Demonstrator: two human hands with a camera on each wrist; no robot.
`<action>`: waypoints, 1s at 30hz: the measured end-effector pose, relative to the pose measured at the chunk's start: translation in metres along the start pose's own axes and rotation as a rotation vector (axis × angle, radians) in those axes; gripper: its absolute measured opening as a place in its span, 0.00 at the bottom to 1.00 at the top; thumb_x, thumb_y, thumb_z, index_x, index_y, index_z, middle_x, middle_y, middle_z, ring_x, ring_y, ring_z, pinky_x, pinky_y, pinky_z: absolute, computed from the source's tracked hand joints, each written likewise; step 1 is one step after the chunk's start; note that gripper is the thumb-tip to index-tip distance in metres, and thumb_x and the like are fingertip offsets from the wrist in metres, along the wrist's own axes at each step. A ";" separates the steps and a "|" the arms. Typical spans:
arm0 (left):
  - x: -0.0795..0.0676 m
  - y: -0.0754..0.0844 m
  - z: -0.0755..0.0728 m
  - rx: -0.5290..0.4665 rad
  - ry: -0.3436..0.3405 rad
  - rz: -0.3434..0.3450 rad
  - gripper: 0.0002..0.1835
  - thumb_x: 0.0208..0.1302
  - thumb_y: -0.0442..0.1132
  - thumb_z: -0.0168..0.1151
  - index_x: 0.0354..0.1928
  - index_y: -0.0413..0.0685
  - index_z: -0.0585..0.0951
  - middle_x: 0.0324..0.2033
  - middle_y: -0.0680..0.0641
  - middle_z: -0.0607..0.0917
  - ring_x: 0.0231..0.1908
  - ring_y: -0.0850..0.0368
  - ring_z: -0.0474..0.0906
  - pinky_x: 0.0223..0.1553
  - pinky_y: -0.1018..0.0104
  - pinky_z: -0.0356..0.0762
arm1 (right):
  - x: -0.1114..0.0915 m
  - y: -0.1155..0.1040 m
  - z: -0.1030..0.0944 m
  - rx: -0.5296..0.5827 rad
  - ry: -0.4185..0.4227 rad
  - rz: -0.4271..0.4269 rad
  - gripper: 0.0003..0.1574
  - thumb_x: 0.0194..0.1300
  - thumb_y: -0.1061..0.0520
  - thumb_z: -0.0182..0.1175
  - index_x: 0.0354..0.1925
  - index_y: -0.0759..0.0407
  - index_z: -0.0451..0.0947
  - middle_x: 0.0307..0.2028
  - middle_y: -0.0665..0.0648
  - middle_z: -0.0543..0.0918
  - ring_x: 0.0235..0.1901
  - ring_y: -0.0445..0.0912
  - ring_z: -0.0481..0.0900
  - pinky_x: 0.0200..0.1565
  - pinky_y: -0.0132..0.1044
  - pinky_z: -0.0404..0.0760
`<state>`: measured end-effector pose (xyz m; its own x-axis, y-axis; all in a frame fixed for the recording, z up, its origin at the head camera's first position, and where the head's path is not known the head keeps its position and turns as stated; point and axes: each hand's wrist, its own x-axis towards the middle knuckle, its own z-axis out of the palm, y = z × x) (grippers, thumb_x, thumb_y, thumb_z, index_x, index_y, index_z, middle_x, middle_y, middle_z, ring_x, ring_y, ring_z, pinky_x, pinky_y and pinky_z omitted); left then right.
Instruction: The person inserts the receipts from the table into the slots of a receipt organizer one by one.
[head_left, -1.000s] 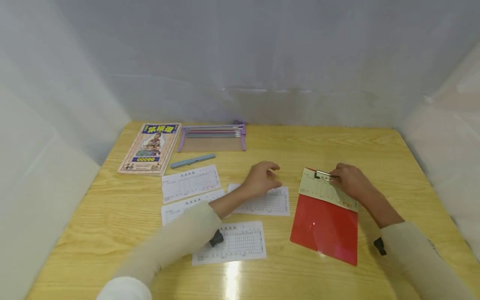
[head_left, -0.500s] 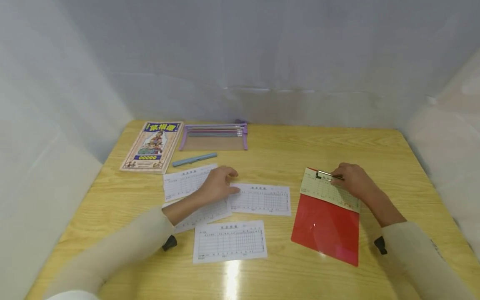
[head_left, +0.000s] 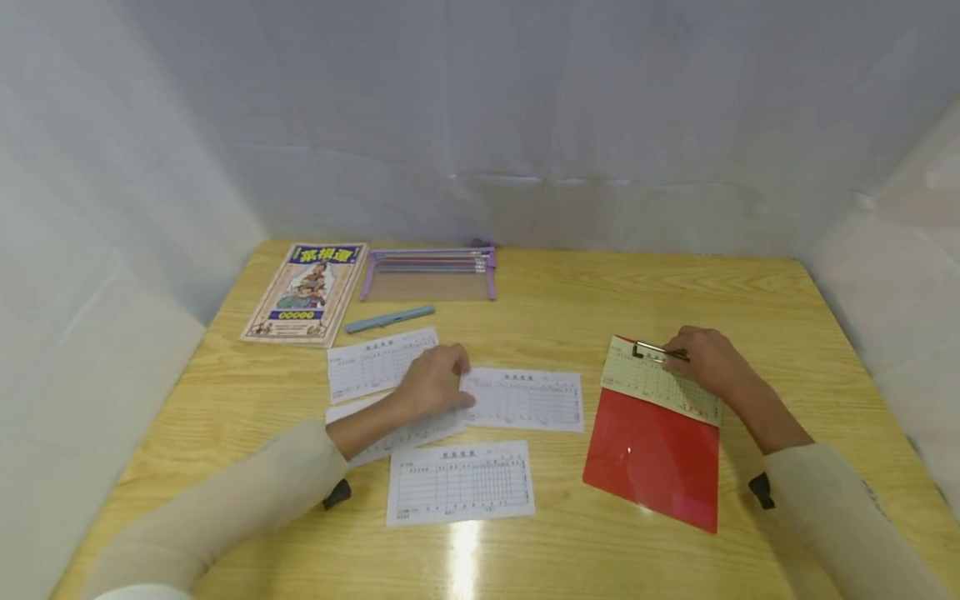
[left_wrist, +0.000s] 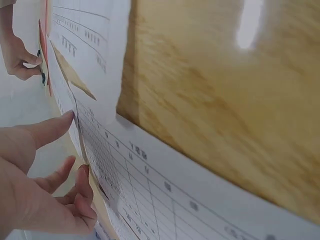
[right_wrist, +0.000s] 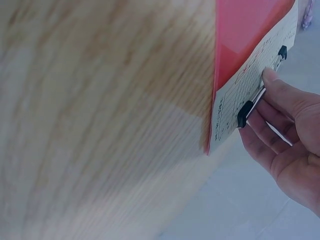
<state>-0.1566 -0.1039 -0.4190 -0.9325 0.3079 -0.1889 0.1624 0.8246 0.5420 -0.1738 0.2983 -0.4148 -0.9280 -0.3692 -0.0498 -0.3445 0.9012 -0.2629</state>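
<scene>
My right hand (head_left: 703,358) grips the metal clip (right_wrist: 257,100) at the top of a red clipboard (head_left: 651,458), thumb and fingers about the clip. A yellow printed form (head_left: 637,375) lies under that clip and covers the board's upper part. My left hand (head_left: 431,383) is over the white printed forms, thumb and fingers spread apart. Its fingertips are right at the left edge of the middle form (head_left: 528,402). In the left wrist view the thumb tip (left_wrist: 69,117) touches the paper's edge. Another form (head_left: 412,435) is partly hidden under this hand.
A further white form (head_left: 461,483) lies nearest the front, and one more form (head_left: 363,367) at the upper left. Behind them are a blue pen (head_left: 390,320), a comic-style booklet (head_left: 303,293) and a purple-edged clear pouch (head_left: 431,287) with pencils. Pale sheeting encloses the table.
My left hand has moved left from above the middle form to its left edge and lowered slightly. The lower-left form has shifted a little. My right hand stays on the clip.
</scene>
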 end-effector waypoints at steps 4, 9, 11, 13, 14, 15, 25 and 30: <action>0.002 0.006 0.000 -0.015 -0.003 -0.027 0.18 0.42 0.38 0.76 0.36 0.45 0.79 0.31 0.49 0.80 0.30 0.56 0.73 0.35 0.66 0.72 | 0.001 0.000 0.000 0.001 0.004 -0.010 0.15 0.58 0.60 0.65 0.42 0.69 0.82 0.31 0.59 0.79 0.29 0.47 0.75 0.33 0.41 0.74; 0.005 0.011 0.001 -0.028 -0.005 -0.050 0.17 0.41 0.34 0.75 0.34 0.45 0.78 0.29 0.50 0.80 0.30 0.56 0.74 0.34 0.68 0.72 | 0.001 0.000 0.000 0.002 -0.005 -0.011 0.16 0.59 0.60 0.64 0.43 0.70 0.81 0.32 0.59 0.79 0.30 0.48 0.76 0.34 0.42 0.75; 0.006 0.012 0.002 -0.036 -0.003 -0.061 0.16 0.41 0.34 0.75 0.33 0.46 0.78 0.29 0.50 0.80 0.30 0.56 0.74 0.34 0.67 0.73 | 0.001 0.001 0.001 0.003 -0.007 -0.007 0.16 0.59 0.60 0.64 0.43 0.70 0.81 0.32 0.60 0.79 0.30 0.48 0.76 0.34 0.43 0.75; 0.006 0.013 0.003 -0.048 0.002 -0.069 0.16 0.41 0.33 0.75 0.33 0.46 0.78 0.28 0.50 0.80 0.30 0.56 0.75 0.34 0.67 0.73 | 0.000 0.001 0.001 0.003 -0.006 -0.004 0.16 0.58 0.60 0.64 0.43 0.70 0.81 0.32 0.60 0.79 0.29 0.48 0.75 0.34 0.42 0.75; 0.007 0.013 0.004 -0.053 0.003 -0.071 0.16 0.41 0.33 0.75 0.33 0.46 0.78 0.28 0.50 0.80 0.29 0.56 0.74 0.34 0.67 0.73 | 0.000 0.001 0.001 0.001 -0.004 -0.005 0.16 0.58 0.60 0.64 0.43 0.70 0.81 0.31 0.60 0.79 0.29 0.48 0.75 0.33 0.42 0.75; 0.007 0.014 0.004 -0.055 0.006 -0.070 0.16 0.41 0.32 0.75 0.33 0.47 0.78 0.27 0.50 0.80 0.29 0.56 0.74 0.33 0.68 0.73 | 0.000 0.001 0.001 -0.001 -0.001 -0.005 0.16 0.58 0.60 0.64 0.43 0.70 0.81 0.31 0.60 0.79 0.29 0.48 0.75 0.33 0.42 0.75; 0.006 0.011 0.008 -0.088 0.065 0.057 0.06 0.52 0.27 0.63 0.30 0.44 0.77 0.25 0.48 0.79 0.25 0.57 0.72 0.29 0.70 0.72 | 0.000 0.001 0.001 0.004 -0.001 -0.006 0.16 0.58 0.60 0.64 0.43 0.70 0.81 0.32 0.60 0.79 0.30 0.48 0.76 0.34 0.43 0.76; 0.007 0.008 0.006 -0.137 0.088 0.120 0.03 0.56 0.27 0.60 0.32 0.41 0.78 0.26 0.47 0.80 0.25 0.59 0.72 0.28 0.72 0.73 | 0.000 0.001 0.001 0.004 -0.007 0.007 0.16 0.58 0.60 0.64 0.43 0.70 0.81 0.32 0.60 0.79 0.30 0.49 0.77 0.35 0.45 0.77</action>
<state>-0.1599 -0.0922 -0.4207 -0.9348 0.3520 -0.0473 0.2339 0.7102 0.6641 -0.1737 0.2987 -0.4163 -0.9292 -0.3649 -0.0587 -0.3376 0.9028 -0.2664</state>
